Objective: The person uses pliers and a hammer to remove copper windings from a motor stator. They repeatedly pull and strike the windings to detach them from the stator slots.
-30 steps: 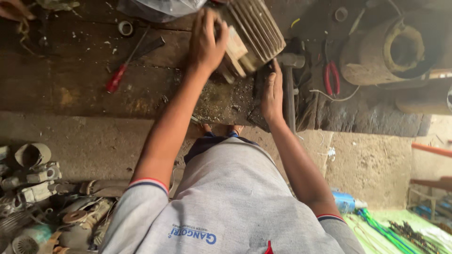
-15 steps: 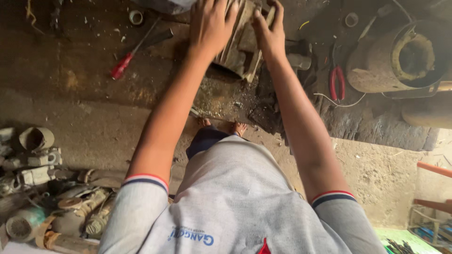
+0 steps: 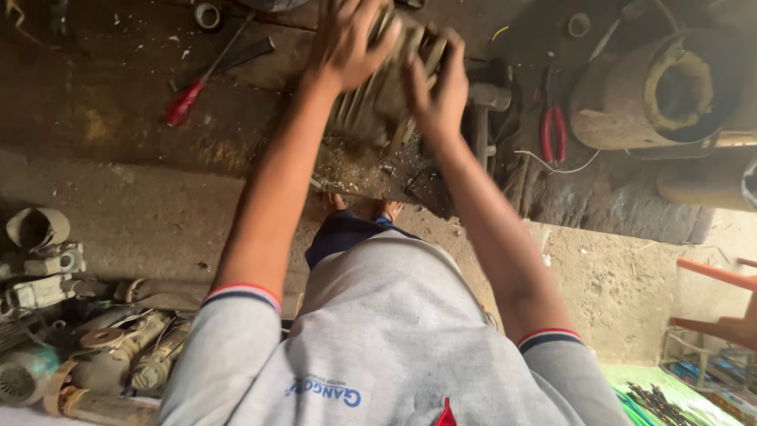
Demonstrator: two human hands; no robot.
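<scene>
A ribbed grey metal motor housing (image 3: 378, 106) lies on the dark, dirty wooden workbench (image 3: 95, 110). My left hand (image 3: 347, 39) grips its upper left side, fingers curled over the fins. My right hand (image 3: 438, 87) clasps its right side, fingers over the top edge. Both hands are blurred by motion. Metal filings and debris (image 3: 355, 166) lie on the bench just below the housing.
A red-handled screwdriver (image 3: 201, 87) lies to the left on the bench, red-handled pliers (image 3: 553, 130) and a hammer (image 3: 485, 106) to the right. A large cylindrical motor body (image 3: 654, 91) sits at the far right. Old motor parts (image 3: 71, 315) are piled on the floor at the left.
My right hand has risen from the bench edge onto the housing's right side. The housing has been pulled down and toward me, with both hands now on it.
</scene>
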